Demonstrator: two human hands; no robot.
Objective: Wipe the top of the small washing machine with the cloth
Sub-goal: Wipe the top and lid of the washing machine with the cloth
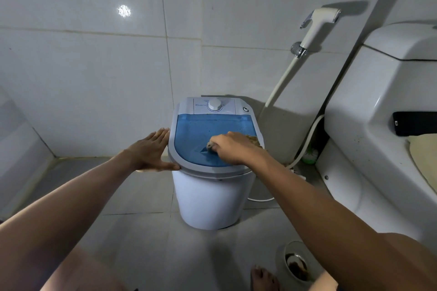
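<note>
The right hand (pixel 230 147) was curled, its grip pinching the cloth (pixel 256 141) on the washing machine's (pixel 212 198) blue lid (pixel 201 132). The left hand (pixel 151 151), fingers spread flat, was pressed against the lid's left rim.

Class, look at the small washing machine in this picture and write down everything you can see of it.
The small washing machine is a white, plastic-looking tub, narrowing downward, upright on the tiled floor near the wall corner, beside the toilet. Its grey-rimmed top carries a translucent blue lid, shut and flecked with specks, and behind it a white panel with a round dial and a small button. The left hand lies flat against the left rim; the right hand presses a brownish cloth onto the lid.
</note>
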